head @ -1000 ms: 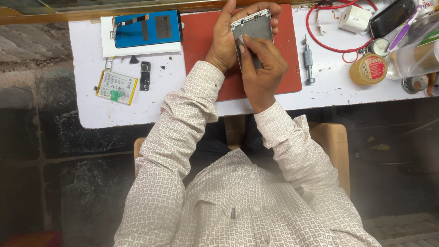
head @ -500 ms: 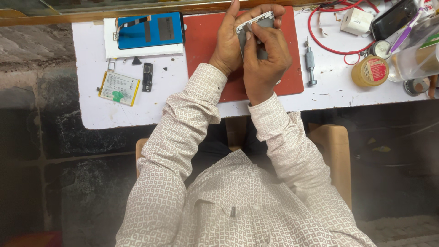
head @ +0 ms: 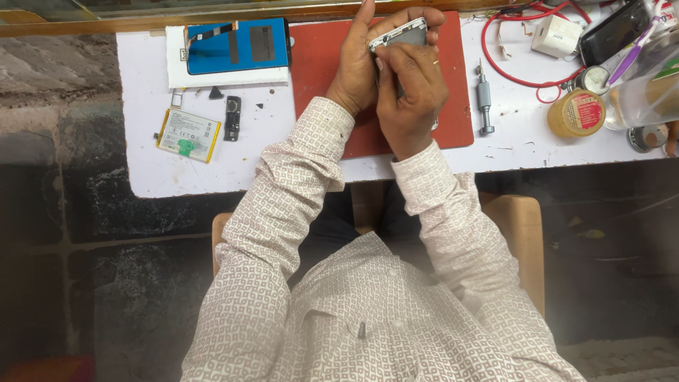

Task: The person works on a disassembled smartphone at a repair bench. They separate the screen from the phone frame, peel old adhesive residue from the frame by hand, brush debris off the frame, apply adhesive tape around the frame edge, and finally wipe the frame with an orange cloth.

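Over a red work mat (head: 322,64) on a white table (head: 233,170), both hands hold an opened phone body (head: 403,33), grey with a pale frame. My left hand (head: 357,67) cups its left side, fingers stretched up past the top edge. My right hand (head: 414,92) covers the lower half, its thumb and fingers pressed onto the phone's inner face. Most of the phone is hidden under the hands.
Left of the mat lie a blue phone screen panel (head: 237,46) on white paper, a flat battery (head: 189,134) and a small black part (head: 232,117). Right of it: a metal screwdriver (head: 484,99), a red cable (head: 523,53), a white charger (head: 557,35), a round jar (head: 576,113).
Both hands and the phone have shifted slightly up toward the table's far edge, and the right hand has closed over more of the phone.
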`<move>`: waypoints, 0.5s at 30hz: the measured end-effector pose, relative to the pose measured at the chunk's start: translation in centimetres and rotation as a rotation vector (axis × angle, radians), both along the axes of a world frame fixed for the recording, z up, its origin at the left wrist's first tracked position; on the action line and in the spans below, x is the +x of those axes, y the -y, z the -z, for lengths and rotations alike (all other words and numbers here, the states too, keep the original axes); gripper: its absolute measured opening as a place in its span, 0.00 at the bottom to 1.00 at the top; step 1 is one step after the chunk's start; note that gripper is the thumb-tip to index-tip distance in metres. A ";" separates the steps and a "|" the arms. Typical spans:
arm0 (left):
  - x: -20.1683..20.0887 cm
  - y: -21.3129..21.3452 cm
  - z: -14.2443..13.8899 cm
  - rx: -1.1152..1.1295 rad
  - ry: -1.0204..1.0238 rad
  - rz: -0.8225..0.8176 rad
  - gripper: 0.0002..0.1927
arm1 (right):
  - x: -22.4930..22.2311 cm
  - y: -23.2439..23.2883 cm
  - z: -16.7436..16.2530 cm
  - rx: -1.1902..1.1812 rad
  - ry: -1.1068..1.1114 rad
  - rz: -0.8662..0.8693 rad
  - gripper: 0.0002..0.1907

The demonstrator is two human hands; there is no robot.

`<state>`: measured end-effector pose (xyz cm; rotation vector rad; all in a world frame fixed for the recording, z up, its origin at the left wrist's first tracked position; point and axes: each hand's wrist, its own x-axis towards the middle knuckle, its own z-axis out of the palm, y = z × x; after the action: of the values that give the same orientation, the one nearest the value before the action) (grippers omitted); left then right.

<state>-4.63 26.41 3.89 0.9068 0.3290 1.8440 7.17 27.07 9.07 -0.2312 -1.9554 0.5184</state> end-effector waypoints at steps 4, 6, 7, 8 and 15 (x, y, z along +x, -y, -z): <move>0.1 -0.3 0.0 -0.040 -0.009 -0.058 0.46 | 0.9 -1.2 -0.6 0.043 0.051 -0.093 0.07; 0.1 -0.2 0.0 -0.040 -0.054 -0.095 0.45 | 0.9 -1.6 -0.8 0.046 0.064 -0.104 0.07; 0.0 -0.2 0.0 -0.023 -0.062 -0.084 0.46 | 0.8 -1.7 -0.8 0.035 0.065 -0.097 0.07; 0.0 -0.1 0.0 -0.007 -0.070 -0.072 0.46 | 0.7 -1.9 -0.9 0.023 0.065 -0.090 0.07; -0.7 -0.5 0.7 -0.069 0.019 -0.031 0.44 | 2.8 -1.3 -0.5 -0.106 0.156 -0.166 0.07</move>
<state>-5.30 26.91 3.22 0.8407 0.3936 1.8571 10.00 28.39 9.56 -0.1809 -2.1125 0.7327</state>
